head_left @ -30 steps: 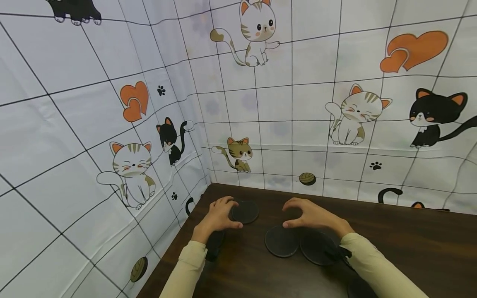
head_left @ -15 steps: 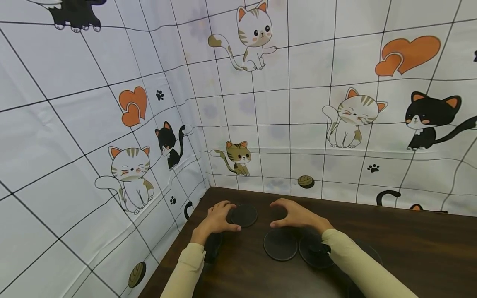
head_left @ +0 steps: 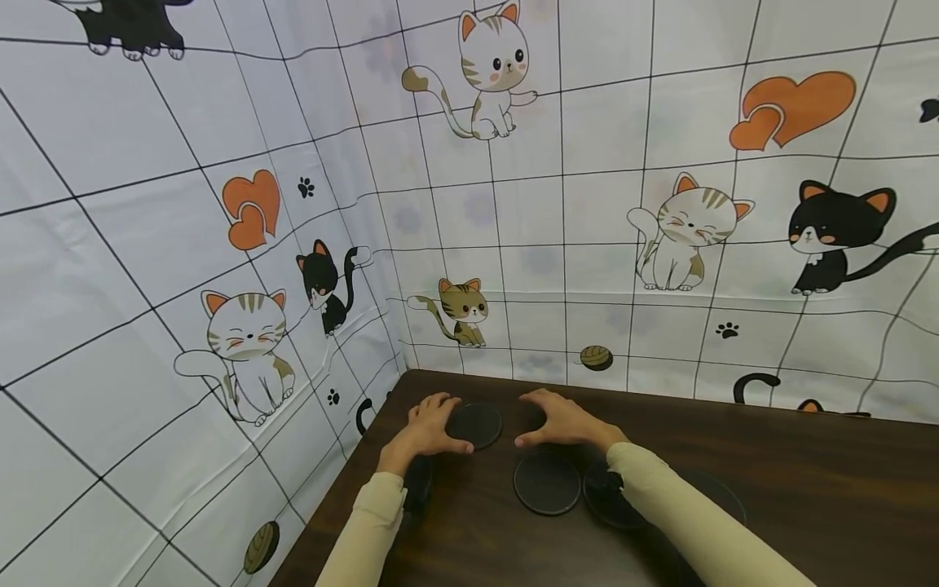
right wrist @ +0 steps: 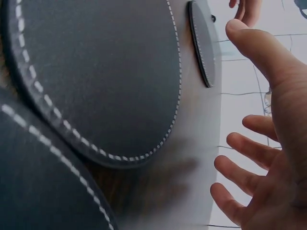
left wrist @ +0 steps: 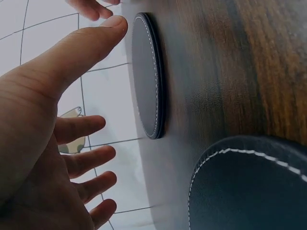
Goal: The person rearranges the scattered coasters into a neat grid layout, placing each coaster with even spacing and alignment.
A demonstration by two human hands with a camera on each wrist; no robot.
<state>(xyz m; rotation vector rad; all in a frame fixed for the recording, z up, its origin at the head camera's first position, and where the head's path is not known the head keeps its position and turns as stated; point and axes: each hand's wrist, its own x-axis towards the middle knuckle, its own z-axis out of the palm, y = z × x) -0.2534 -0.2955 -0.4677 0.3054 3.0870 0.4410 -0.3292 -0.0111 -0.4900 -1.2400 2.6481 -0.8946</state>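
Both hands hover low over the dark tabletop with nothing in them, thumbs apart from the loosely bent fingers. Nearest my left hand [head_left: 431, 430] lies a round black coaster [head_left: 477, 425], flat near the table's far left corner. My right hand [head_left: 563, 424] is to the right of that coaster, beyond a second black coaster [head_left: 547, 484]. A third coaster [head_left: 605, 496] lies beside the second, partly hidden by the right forearm. White stitching runs round the coaster edges in the left wrist view, as on the near coaster [left wrist: 249, 191].
A dark object [head_left: 418, 483] lies under the left wrist, mostly covered. Right of the right sleeve shows a faint round outline [head_left: 722, 493] on the brown wood table [head_left: 822, 489]. White cat-printed sheeting [head_left: 528, 212] rises behind and left of the table.
My right hand has moved left, closer to the far coaster and the left hand. The left hand has stayed almost in place, and the coasters lie as before.
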